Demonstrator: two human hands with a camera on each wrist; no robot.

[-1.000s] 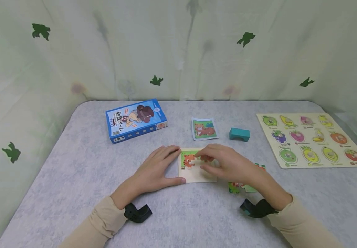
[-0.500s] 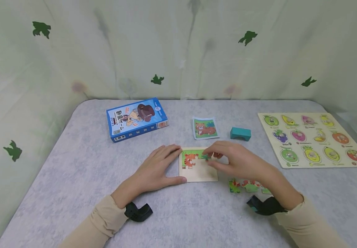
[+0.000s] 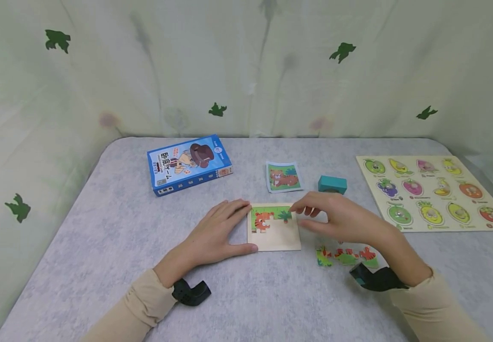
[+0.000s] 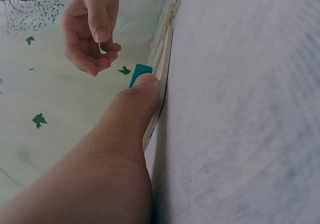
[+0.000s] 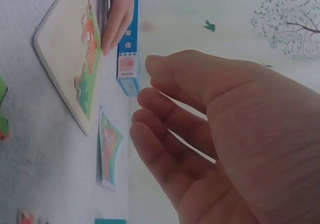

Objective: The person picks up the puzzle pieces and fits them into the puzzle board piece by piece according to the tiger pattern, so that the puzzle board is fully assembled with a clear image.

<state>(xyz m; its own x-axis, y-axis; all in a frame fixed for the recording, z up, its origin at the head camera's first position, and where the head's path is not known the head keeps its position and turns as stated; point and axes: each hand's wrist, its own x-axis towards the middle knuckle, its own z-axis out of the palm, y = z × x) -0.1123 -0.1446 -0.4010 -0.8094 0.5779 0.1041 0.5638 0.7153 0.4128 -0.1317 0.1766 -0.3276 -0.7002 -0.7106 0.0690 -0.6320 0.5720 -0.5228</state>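
Right fingers [image 3: 309, 201] farther from leafy piece [image 3: 284, 216]

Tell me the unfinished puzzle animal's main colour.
The animal is orange, clearest in the head view.

There are two puzzle boards [image 3: 274, 241], one blue box [image 3: 190, 164], one picture card [image 3: 284, 178] and one teal block [image 3: 332, 183].

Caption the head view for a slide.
Left hand touches the left edge of a partly filled puzzle board; empty right hand near its right edge, loose pieces nearby.
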